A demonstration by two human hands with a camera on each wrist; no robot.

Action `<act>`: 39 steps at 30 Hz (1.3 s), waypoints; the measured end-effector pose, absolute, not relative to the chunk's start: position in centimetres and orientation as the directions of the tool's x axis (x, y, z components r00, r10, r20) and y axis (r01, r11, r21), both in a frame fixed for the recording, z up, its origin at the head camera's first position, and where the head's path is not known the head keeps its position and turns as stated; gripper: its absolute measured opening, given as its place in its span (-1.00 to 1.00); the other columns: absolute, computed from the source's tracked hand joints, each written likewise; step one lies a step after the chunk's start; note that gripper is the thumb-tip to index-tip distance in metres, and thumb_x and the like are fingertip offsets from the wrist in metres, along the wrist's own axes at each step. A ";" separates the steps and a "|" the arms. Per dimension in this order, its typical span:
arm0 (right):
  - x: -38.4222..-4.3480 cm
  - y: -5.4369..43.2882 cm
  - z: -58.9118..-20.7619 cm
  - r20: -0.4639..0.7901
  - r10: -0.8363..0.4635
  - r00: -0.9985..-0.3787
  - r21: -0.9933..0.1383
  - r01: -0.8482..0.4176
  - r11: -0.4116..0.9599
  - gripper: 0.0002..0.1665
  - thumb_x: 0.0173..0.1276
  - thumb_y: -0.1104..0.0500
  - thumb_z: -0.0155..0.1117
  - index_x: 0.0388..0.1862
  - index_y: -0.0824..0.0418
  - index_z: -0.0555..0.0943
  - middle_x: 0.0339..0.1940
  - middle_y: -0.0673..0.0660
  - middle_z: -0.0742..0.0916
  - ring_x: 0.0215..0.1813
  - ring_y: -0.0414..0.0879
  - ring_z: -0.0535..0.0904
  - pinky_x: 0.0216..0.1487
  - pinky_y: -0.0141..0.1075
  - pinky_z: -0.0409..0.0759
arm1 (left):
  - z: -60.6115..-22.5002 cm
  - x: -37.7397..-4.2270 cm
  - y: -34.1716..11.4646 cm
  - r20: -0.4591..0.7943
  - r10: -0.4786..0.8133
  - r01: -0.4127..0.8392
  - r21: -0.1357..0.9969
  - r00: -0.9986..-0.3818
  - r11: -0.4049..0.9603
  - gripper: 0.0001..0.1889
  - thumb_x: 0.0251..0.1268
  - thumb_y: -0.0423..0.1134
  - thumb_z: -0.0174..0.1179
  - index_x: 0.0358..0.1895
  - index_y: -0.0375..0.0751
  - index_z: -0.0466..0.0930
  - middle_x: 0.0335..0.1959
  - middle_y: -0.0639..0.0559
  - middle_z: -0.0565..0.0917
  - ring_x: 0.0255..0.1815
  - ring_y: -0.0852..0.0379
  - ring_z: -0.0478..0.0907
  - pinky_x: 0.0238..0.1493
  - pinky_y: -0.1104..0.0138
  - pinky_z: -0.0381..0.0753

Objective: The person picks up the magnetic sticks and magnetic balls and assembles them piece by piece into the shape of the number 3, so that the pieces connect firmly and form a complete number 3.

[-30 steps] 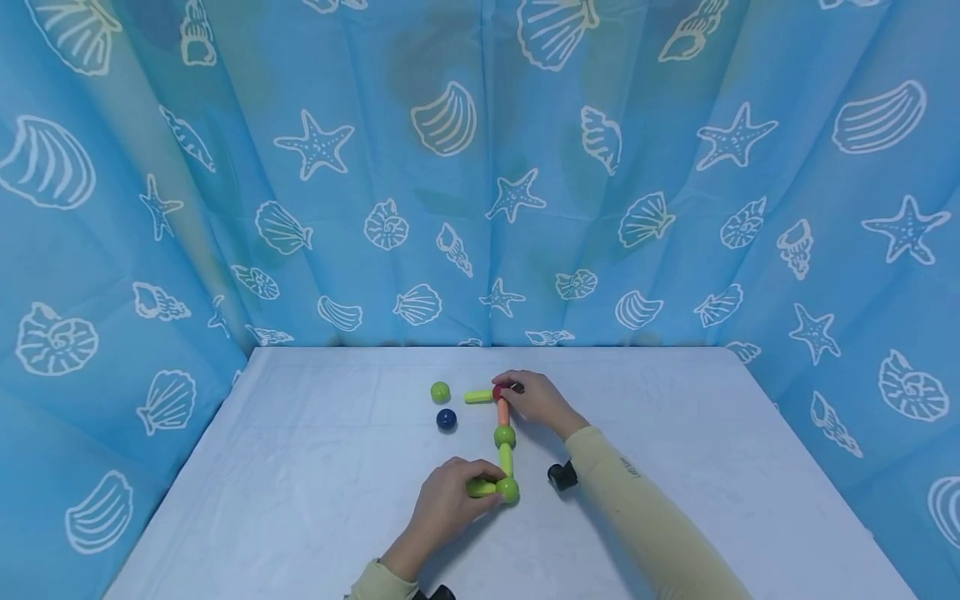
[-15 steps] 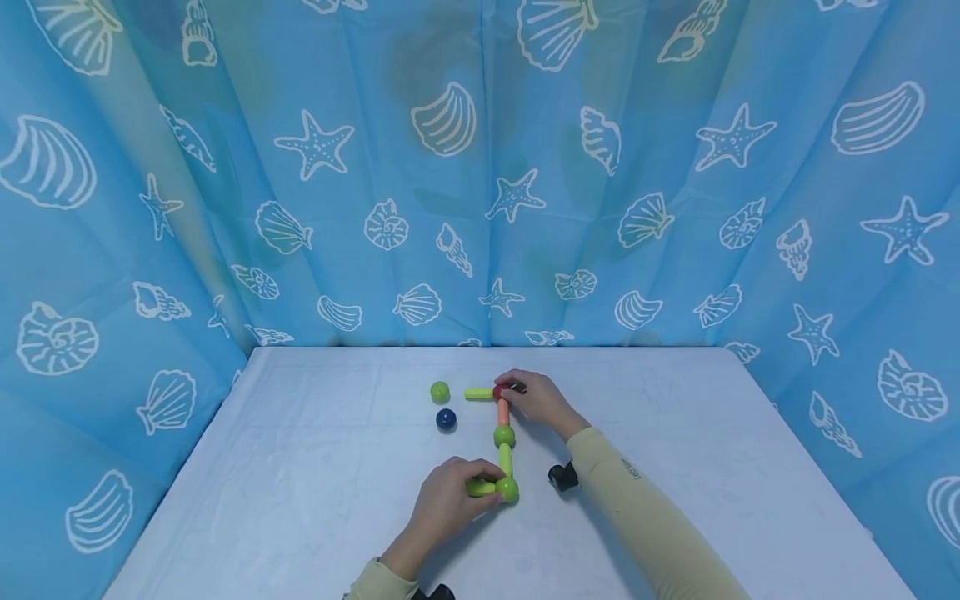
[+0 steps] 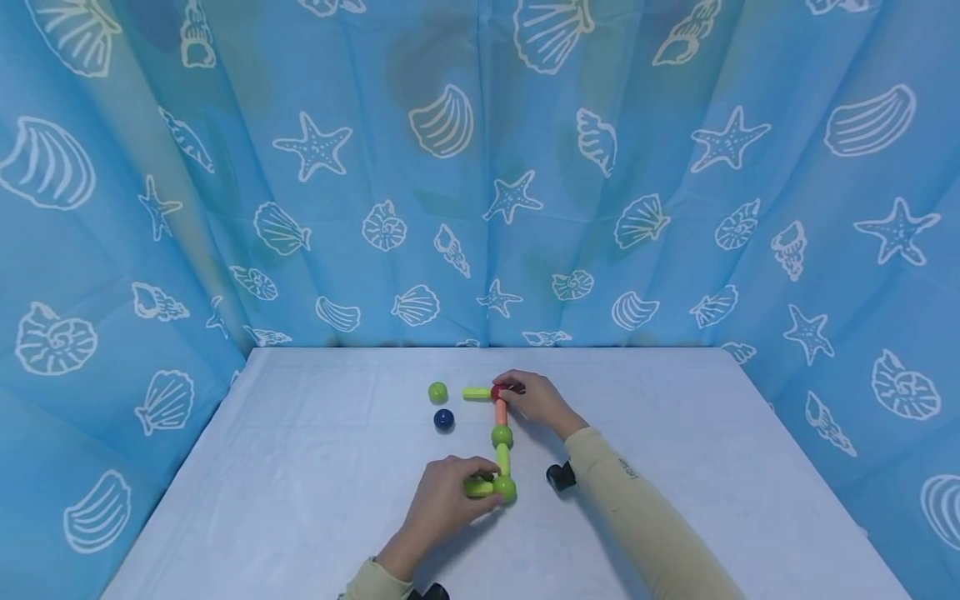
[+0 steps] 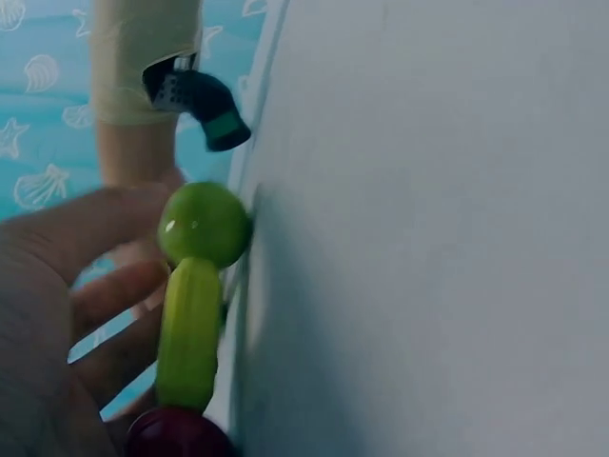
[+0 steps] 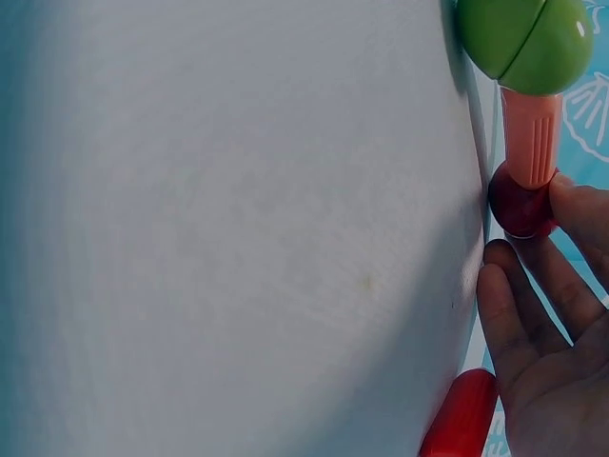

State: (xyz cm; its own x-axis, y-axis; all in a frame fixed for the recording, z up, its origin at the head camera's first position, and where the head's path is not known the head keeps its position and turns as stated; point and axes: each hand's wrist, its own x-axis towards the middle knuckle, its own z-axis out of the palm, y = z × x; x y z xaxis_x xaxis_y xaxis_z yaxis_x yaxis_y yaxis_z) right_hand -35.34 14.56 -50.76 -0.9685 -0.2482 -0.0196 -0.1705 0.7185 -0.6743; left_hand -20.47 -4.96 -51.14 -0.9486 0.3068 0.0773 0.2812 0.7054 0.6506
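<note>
A chain of toy balls and sticks, like a magnetic building set, lies on the table between both hands. My left hand (image 3: 442, 500) pinches the near green ball (image 3: 506, 490) between thumb and fingers. From that ball a yellow-green stick (image 4: 188, 333) runs left to a dark red ball (image 4: 179, 436), hidden by the hand in the head view. Another yellow-green stick (image 3: 502, 460) leads away to the middle green ball (image 3: 502, 436), then an orange stick (image 5: 531, 138). My right hand (image 3: 542, 402) pinches the far red ball (image 5: 519, 205), from which a yellow-green stick (image 3: 476, 392) points left.
A loose green ball (image 3: 437, 392) and a dark blue ball (image 3: 444, 419) lie left of the chain. Near the right hand's fingers is a red stick (image 5: 461, 417). A blue shell-print curtain (image 3: 450, 208) encloses the white table (image 3: 300, 500).
The far yellow-green stick has swung slightly away from me at its left end. Both hands keep their holds, and the head view has shifted a little.
</note>
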 end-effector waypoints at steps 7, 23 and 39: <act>-35.6 14.7 -50.9 -0.010 -0.257 -0.966 -0.678 -0.182 0.712 -0.69 0.49 0.14 0.30 0.18 0.00 0.66 0.06 -0.01 0.73 0.17 -0.03 0.60 0.26 -0.05 0.54 | -50.2 -21.5 -6.5 0.143 0.161 0.215 0.702 -0.977 0.679 -0.70 0.33 0.04 0.34 0.03 0.03 0.73 -0.15 0.24 0.73 -0.03 0.12 0.60 0.05 0.06 0.56; -35.3 14.7 -50.9 -0.037 -0.254 -0.967 -0.681 -0.162 0.714 -0.68 0.51 0.10 0.28 0.20 0.00 0.65 0.08 0.00 0.71 0.14 -0.04 0.58 0.25 -0.08 0.55 | -50.7 -25.6 -9.6 0.251 -0.096 0.109 0.692 -0.963 0.713 -0.74 0.34 -0.12 0.36 0.03 -0.05 0.70 -0.16 0.08 0.75 -0.04 0.03 0.66 -0.01 0.07 0.62; -35.3 14.5 -50.9 -0.044 -0.234 -0.971 -0.690 -0.140 0.711 -0.68 0.50 0.15 0.29 0.19 0.00 0.66 0.09 0.00 0.72 0.19 -0.02 0.59 0.25 -0.06 0.54 | -51.7 -30.2 -10.8 0.186 -0.127 0.047 0.716 -0.974 0.696 -0.55 0.39 -0.13 0.32 0.27 -0.16 0.54 -0.03 -0.09 0.66 -0.11 0.02 0.60 -0.09 0.15 0.61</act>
